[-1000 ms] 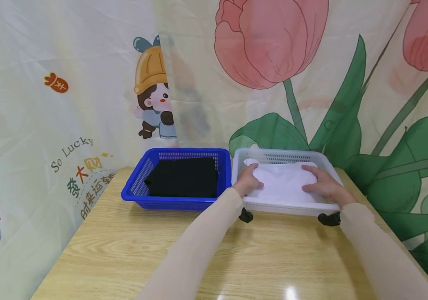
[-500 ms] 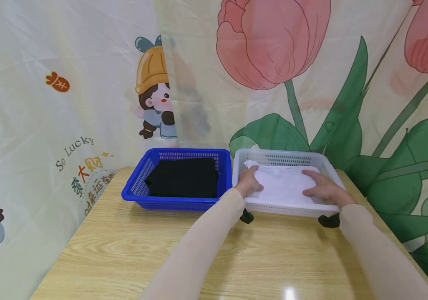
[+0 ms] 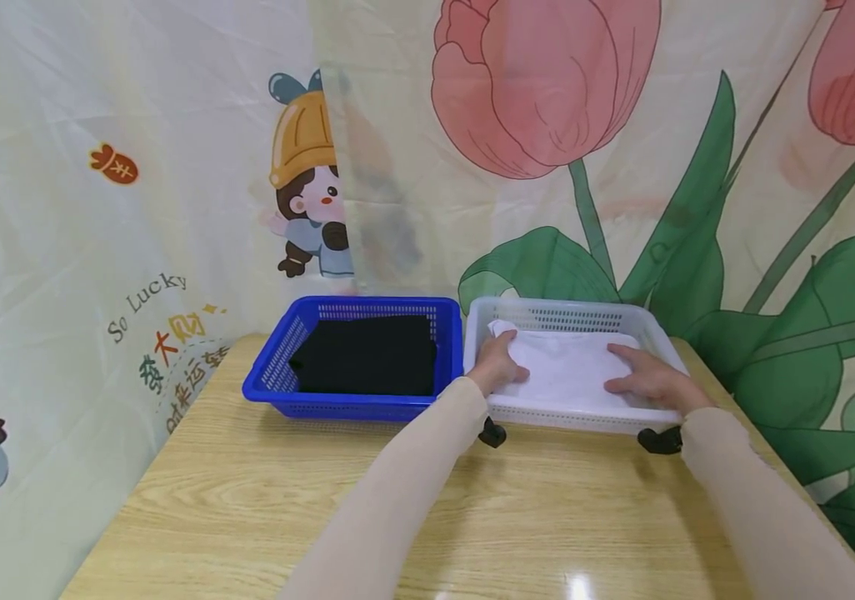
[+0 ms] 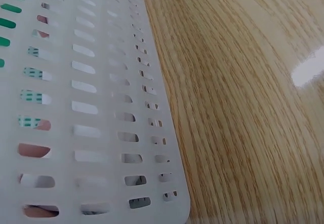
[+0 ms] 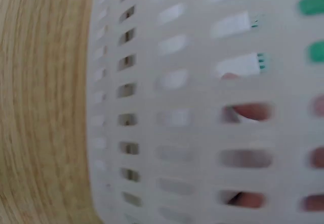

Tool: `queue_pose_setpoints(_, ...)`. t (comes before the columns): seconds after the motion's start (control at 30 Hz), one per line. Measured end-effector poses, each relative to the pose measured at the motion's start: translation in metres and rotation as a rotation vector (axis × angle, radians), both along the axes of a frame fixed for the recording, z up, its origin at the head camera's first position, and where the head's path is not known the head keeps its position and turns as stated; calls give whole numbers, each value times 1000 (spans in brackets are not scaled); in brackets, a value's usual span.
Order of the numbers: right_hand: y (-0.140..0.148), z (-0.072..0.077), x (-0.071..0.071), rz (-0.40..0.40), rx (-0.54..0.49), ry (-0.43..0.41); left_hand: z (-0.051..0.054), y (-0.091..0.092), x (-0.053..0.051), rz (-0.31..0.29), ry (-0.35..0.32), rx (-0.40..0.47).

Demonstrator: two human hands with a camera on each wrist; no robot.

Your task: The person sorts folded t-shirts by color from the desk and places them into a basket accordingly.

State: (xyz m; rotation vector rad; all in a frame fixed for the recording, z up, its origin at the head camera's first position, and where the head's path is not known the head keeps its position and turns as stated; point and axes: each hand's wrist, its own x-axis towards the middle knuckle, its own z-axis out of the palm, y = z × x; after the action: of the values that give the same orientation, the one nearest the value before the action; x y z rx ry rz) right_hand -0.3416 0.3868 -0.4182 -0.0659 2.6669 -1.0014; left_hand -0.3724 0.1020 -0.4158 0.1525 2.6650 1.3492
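Observation:
A folded white cloth (image 3: 566, 367) lies flat in the white plastic basket (image 3: 585, 417) at the right of the head view; which garment or cloth it is, I cannot tell. My left hand (image 3: 497, 364) rests on its left side, thumb and index finger spread apart. On its right side lies my right hand (image 3: 651, 379), fingers extended over the cloth. Both hands reach over the basket's front rim, and some fingers are hidden. The wrist views show mainly the slotted basket wall (image 4: 101, 97), with parts of fingers (image 5: 250, 111) and white cloth visible through the slots.
A blue plastic basket (image 3: 352, 407) holding folded black cloth (image 3: 367, 357) stands just left of the white one. Both are on a wooden table (image 3: 262, 517), near a printed curtain (image 3: 397, 150). Small black devices (image 3: 492, 432) sit below the wrists.
The white cloth has settled a little lower in the basket since one second ago. My right hand has shifted slightly to the right; the left has barely moved.

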Motion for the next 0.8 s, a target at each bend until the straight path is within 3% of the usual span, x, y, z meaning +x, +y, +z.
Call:
queue_pose_setpoints(0.17,-4,13,5,42,70,6,0,-5,-1,-23,27,8)
queue_pose_setpoints(0.33,-11,32,15,98,181,32,11,-13,3,-45,8,-6)
queue_pose_setpoints(0.43,-14,47,24,126,210,52,24,-21,7,-83,3,-36)
queue_pose_setpoints(0.53,-14,58,33,142,203,78,40,-36,13,-158,36,-66)
queue_pose_setpoints(0.67,-10,66,44,140,219,152,64,-64,24,-279,90,-64)
queue_pose_setpoints(0.8,-4,76,58,139,252,212,84,-97,34,-360,146,-90)
